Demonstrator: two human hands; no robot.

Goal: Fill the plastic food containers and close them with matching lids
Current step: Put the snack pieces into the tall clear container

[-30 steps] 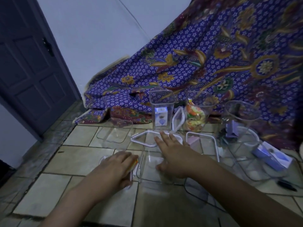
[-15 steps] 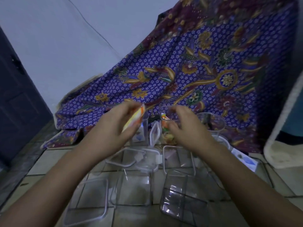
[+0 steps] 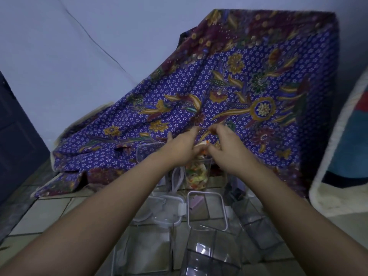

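Head view, and both hands are up over the tall container (image 3: 198,177) at the far edge of the tiled floor (image 3: 45,214), right against the patterned cloth (image 3: 229,96). The left hand (image 3: 180,150) has its grip closed on a small orange-and-white snack piece (image 3: 202,146), and the right hand (image 3: 223,150) pinches at the same piece — filling is the step in hand. The container looks nearly full of colourful snacks. Next, I'd judge, the piece goes down through the mouth, then a matching lid — a square white-rimmed lid (image 3: 207,211) lies just nearer, among empty clear containers (image 3: 209,255).
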